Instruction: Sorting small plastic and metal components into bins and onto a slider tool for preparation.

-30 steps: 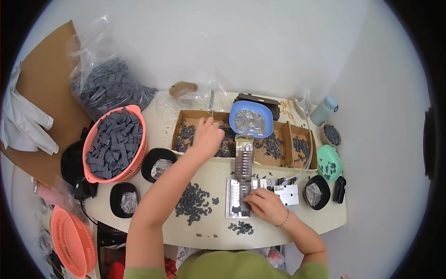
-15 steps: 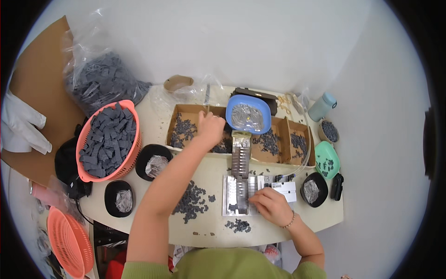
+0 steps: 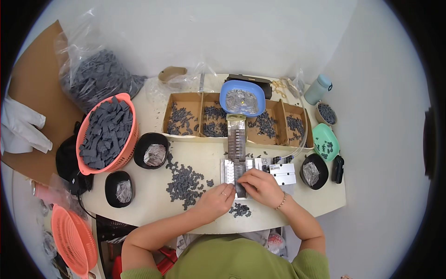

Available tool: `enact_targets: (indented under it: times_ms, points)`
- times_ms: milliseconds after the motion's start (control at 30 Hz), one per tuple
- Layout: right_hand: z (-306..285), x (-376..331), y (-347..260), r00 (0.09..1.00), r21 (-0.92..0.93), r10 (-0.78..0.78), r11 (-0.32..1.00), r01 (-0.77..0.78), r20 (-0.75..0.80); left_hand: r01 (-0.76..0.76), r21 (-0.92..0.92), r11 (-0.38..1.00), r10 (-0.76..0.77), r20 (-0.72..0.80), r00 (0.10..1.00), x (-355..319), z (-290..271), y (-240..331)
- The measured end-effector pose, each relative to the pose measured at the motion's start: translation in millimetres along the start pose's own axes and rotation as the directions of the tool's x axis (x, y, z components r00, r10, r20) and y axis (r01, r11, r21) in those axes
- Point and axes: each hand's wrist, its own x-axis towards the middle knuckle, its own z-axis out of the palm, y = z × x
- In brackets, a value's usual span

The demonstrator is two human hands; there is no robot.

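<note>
At the front of a metal fixture (image 3: 227,172) on the table, both of my hands meet. My left hand (image 3: 216,201) is at the fixture's lower left corner, fingers pinched together. My right hand (image 3: 261,187) rests over its right side with thumb and finger closed at the dark slotted channel (image 3: 239,179). Whatever lies in either set of fingertips is too small or hidden. A small pile of dark grey pieces (image 3: 240,210) lies just in front of the fixture. A larger heap of such pieces (image 3: 184,183) spreads to the left.
A divided cardboard box (image 3: 186,137) of grey pieces stands behind, with a blue tray (image 3: 223,100) of thin metal parts. Black bowls (image 3: 110,197) and a coral basket (image 3: 131,153) stand left. A white block (image 3: 283,174), green tray (image 3: 335,145) and blue bottle (image 3: 317,90) are right.
My left hand has come back from the cardboard box to the front of the fixture. My right hand has shifted slightly left and up, staying at the fixture. The view has moved a little.
</note>
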Motion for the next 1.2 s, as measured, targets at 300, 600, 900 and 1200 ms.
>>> enact_targets:
  times_ms: [300,600,900,1200]
  points:
    - [30,1,3,0.981,-0.339,-0.184,0.921,0.191,0.053,0.002,0.173,0.985,-0.016,0.080,0.997,-9,-15,21]
    - [36,-19,-26,0.932,-0.587,-0.334,0.730,0.350,0.141,0.389,-0.145,0.910,-0.408,-0.137,0.903,-32,-34,-25]
    - [31,38,-20,0.940,-0.503,-0.131,0.817,0.282,0.314,0.436,-0.117,0.892,-0.430,0.071,0.900,-22,-15,-68]
    - [54,57,-3,0.965,-0.250,-0.074,0.958,0.138,0.250,0.563,-0.397,0.725,-0.603,0.029,0.797,-10,-24,-64]
